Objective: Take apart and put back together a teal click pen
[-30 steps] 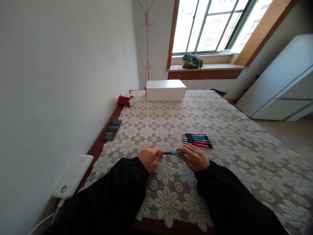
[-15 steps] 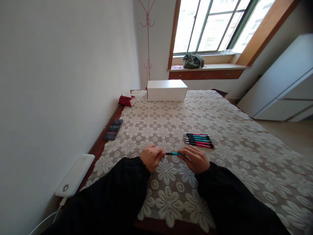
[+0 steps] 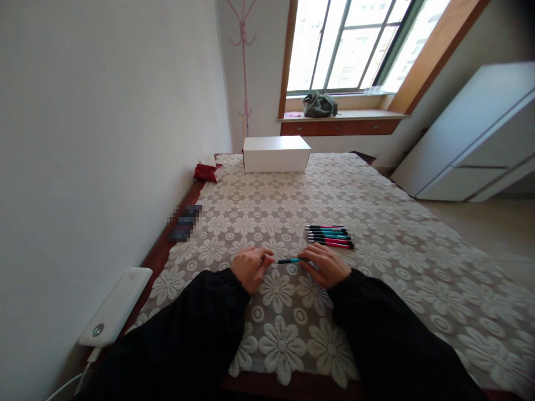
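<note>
A teal and black pen [image 3: 288,260] lies level between my two hands, low over the patterned tablecloth [image 3: 282,345]. My right hand [image 3: 326,264] is closed around its teal end, which the fingers hide. At the black end, the thumb and forefinger of my left hand [image 3: 252,268] pinch the pen's tip; the tip itself is mostly covered. Just beyond my right hand, several pens [image 3: 329,236] in red, teal and black lie side by side in a row, silver tips pointing left.
A white box [image 3: 276,156] stands at the table's far end. Along the left edge by the wall are a red tissue pack [image 3: 208,172], a dark pixelated item [image 3: 185,223] and a white power bank [image 3: 117,306] with a cable.
My left fingers have loosened and shifted slightly toward the pen's tip, showing more of its black part. My right hand still holds the teal end. The view has turned slightly right.
</note>
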